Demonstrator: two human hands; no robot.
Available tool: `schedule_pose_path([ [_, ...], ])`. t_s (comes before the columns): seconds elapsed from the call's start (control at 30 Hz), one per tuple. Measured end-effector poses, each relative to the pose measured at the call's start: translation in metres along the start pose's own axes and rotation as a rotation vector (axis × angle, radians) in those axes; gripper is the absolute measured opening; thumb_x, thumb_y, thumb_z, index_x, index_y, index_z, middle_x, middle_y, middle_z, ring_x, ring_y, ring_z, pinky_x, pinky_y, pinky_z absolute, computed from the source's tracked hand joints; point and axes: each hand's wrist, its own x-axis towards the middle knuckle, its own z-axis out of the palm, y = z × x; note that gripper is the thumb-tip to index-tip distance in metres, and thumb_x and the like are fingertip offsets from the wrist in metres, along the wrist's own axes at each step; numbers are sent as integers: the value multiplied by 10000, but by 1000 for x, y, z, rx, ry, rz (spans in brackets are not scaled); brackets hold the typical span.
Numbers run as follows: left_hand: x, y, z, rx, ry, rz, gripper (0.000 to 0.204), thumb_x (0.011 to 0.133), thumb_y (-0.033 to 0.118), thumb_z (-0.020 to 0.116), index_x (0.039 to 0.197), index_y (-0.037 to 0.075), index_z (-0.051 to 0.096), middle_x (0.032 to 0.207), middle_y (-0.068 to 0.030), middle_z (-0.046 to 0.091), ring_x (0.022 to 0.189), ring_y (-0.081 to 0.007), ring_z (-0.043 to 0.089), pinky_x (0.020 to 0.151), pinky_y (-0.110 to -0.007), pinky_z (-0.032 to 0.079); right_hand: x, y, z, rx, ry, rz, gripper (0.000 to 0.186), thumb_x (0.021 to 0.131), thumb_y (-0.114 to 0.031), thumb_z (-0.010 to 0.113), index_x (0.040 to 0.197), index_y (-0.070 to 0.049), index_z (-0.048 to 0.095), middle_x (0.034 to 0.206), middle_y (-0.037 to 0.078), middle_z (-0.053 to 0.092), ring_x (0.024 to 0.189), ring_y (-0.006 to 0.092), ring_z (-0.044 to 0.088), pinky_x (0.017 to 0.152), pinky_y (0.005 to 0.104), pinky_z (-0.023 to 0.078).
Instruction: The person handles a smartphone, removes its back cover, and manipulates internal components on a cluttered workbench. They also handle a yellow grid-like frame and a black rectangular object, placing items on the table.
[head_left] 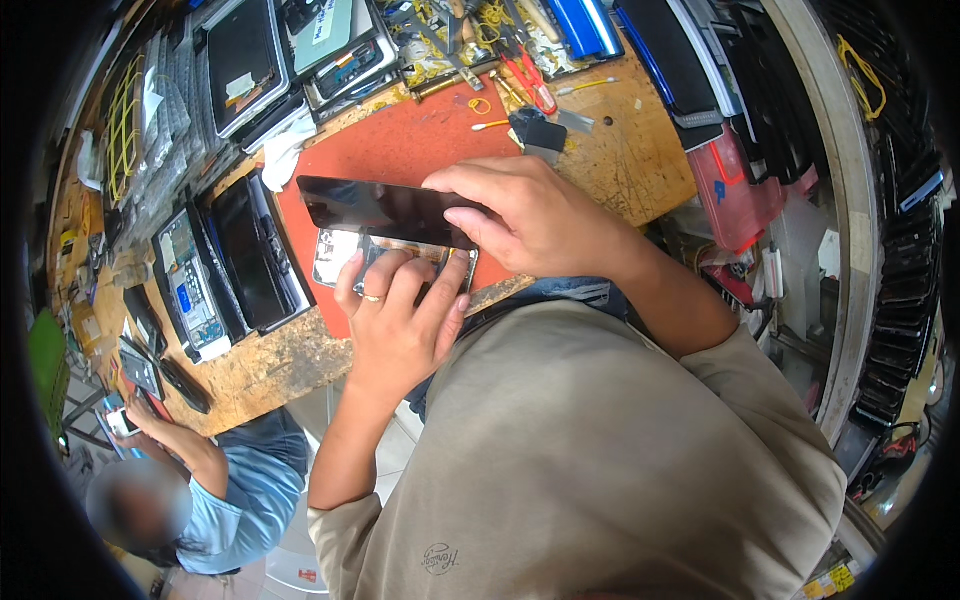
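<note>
A black phone screen (pixel 375 208) stands tilted up along the far edge of an opened phone body (pixel 335 250), whose inner parts show between my fingers. My right hand (pixel 535 212) pinches the screen at its right end, thumb on the near face and fingers behind. With fingers spread, my left hand (pixel 400 310) rests on the phone body, a ring on one finger. Both phone parts are over a red mat (pixel 400 135) on a worn wooden table (pixel 275 375). My left hand hides much of the phone's inside.
Opened tablets (pixel 185 280) stand left of the mat. Beyond it lie red-handled pliers (pixel 530 82), cotton swabs (pixel 588 86) and tools. A white cloth (pixel 285 155) touches its far left corner. Several devices (pixel 690 60) stack at right. Another person (pixel 240 500) sits at lower left, holding a small device.
</note>
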Motion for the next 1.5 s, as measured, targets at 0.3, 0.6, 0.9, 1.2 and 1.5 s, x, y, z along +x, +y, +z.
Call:
schedule_pose_path([
  [0.3, 4, 6, -2, 51, 3, 26, 390, 857, 271, 734, 1241, 205, 744, 1088, -13, 623, 1192, -227, 574, 1194, -548, 273, -2, 7, 0, 26, -19, 108, 273, 946, -87, 686, 1199, 12, 658, 1034, 206, 722, 963, 413, 707, 823, 472, 553],
  [0.6, 5, -9, -5, -66, -6, 39, 414, 842, 278, 727, 1250, 210, 744, 1116, 11, 645, 1231, -241, 569, 1191, -547, 242, -20, 5, -4, -349, 232, -47, 262, 849, -5, 758, 1105, -8, 700, 922, 135, 644, 809, 351, 652, 737, 436, 537],
  [0.9, 15, -18, -12, 23, -20, 126, 322, 851, 309, 753, 1166, 242, 756, 1043, 28, 611, 1144, -205, 553, 1168, -506, 255, -64, -17, 27, -299, 80, -63, 315, 729, 43, 768, 1036, -6, 724, 835, 78, 608, 724, 282, 636, 635, 398, 503],
  [1.2, -1, -31, -12, -92, 168, 117, 245, 778, 211, 762, 1020, 171, 771, 889, -5, 574, 950, -216, 589, 1136, -492, 311, -66, -21, 27, -367, 22, -24, 358, 743, 22, 771, 1097, 4, 721, 853, 74, 588, 745, 275, 637, 663, 406, 510],
  [1.5, -29, -48, -28, 63, 257, -335, 174, 830, 130, 718, 996, 132, 770, 941, 7, 701, 1052, -248, 620, 1158, -495, 271, -61, -8, 30, -358, 76, -171, 311, 736, -9, 775, 1042, 5, 724, 795, 54, 540, 655, 239, 594, 574, 373, 458],
])
